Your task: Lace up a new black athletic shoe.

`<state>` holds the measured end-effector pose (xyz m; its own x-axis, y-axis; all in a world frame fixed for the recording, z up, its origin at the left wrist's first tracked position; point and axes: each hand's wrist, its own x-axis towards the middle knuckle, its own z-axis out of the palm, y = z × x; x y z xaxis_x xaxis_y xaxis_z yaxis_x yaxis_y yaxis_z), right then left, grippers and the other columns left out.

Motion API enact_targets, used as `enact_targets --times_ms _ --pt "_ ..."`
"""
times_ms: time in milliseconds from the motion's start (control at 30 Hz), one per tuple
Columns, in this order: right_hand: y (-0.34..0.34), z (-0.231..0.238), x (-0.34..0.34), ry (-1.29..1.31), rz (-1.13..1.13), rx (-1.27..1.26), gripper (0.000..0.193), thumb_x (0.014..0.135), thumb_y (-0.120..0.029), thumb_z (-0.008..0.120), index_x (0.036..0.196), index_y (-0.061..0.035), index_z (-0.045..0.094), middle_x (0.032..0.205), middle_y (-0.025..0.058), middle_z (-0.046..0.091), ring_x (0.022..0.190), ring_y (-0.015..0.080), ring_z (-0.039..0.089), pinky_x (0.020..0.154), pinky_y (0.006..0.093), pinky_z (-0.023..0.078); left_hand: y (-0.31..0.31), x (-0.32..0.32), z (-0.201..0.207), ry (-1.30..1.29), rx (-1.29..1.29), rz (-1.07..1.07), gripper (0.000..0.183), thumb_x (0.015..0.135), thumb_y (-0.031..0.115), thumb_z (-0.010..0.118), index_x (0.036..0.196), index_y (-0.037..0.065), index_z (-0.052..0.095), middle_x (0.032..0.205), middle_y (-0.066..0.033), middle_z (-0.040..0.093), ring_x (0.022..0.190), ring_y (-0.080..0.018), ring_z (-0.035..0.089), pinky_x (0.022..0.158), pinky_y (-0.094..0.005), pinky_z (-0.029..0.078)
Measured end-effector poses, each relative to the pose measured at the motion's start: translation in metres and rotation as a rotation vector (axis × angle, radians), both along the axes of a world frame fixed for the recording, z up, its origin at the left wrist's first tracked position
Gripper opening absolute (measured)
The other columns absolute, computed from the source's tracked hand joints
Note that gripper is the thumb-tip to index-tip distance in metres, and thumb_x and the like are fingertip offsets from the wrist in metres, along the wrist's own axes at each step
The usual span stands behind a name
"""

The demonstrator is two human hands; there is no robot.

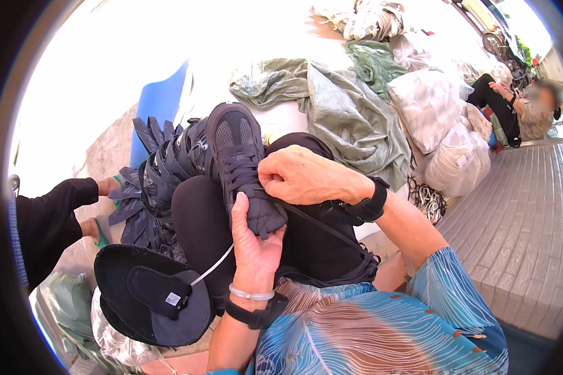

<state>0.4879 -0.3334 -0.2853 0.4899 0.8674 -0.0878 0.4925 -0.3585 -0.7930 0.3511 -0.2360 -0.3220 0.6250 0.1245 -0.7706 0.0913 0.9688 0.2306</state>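
The shoe (241, 165) lies on my lap, my left hand (253, 240) under it at six o'clock, my right hand (300, 178) at three (more shoes (162, 169) piled at nine).

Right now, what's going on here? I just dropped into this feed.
A person sits outdoors with a dark shoe resting on their lap. The left hand grips it from below near the heel, while the right hand pinches at the laces. A stack of similar dark shoe uppers lies just beyond the knee, with a black hat at lower left. Another person's hand reaches toward that stack, and filled sacks sit to the right.
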Motion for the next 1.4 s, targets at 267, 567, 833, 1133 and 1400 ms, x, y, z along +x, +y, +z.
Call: enact_targets --times_ms 267,567,833,1133,1400 --pt "0.000 -0.003 0.000 0.105 -0.086 -0.013 0.016 0.077 -0.012 0.055 0.076 0.0031 0.060 0.066 0.0156 0.057 0.060 0.0252 0.055 0.060 0.0358 0.044 0.001 -0.002 0.000 -0.009 -0.003 -0.003 0.039 0.082 0.042 0.072 0.110 0.017 0.060 0.100 0.0019 0.064 0.090 -0.0129 0.060 0.080 -0.0319 0.048" --pt "-0.001 0.002 0.004 0.160 -0.026 -0.036 0.019 0.077 -0.014 0.055 0.074 0.0042 0.058 0.061 0.0153 0.053 0.055 0.0217 0.050 0.056 0.0345 0.042 0.000 -0.001 -0.001 -0.013 0.021 -0.010 0.040 0.083 0.042 0.070 0.111 0.015 0.059 0.099 0.0010 0.064 0.089 -0.0131 0.061 0.078 -0.0318 0.049" --pt "-0.004 -0.011 -0.011 0.117 -0.096 0.056 0.018 0.077 -0.012 0.055 0.074 0.0046 0.059 0.062 0.0169 0.055 0.058 0.0267 0.055 0.058 0.0368 0.044 -0.001 -0.001 0.000 0.000 0.011 -0.015 0.041 0.084 0.043 0.068 0.113 0.015 0.058 0.102 0.0002 0.064 0.092 -0.0141 0.061 0.079 -0.0325 0.049" --pt "0.002 -0.011 -0.007 0.024 -0.114 0.081 0.015 0.079 -0.011 0.057 0.079 0.0034 0.060 0.067 0.0167 0.056 0.062 0.0279 0.056 0.060 0.0364 0.045 -0.003 0.001 0.002 0.035 0.033 0.007 0.041 0.083 0.044 0.069 0.111 0.015 0.061 0.102 0.0020 0.065 0.092 -0.0141 0.058 0.077 -0.0323 0.044" --pt "0.002 -0.009 -0.041 -0.148 -0.229 0.199 0.009 0.082 -0.005 0.060 0.089 0.0001 0.058 0.084 0.0169 0.058 0.081 0.0355 0.060 0.069 0.0409 0.048 -0.003 -0.001 0.003 -0.012 0.025 -0.011 0.044 0.085 0.043 0.068 0.117 0.014 0.059 0.112 -0.0011 0.063 0.103 -0.0161 0.057 0.087 -0.0350 0.045"
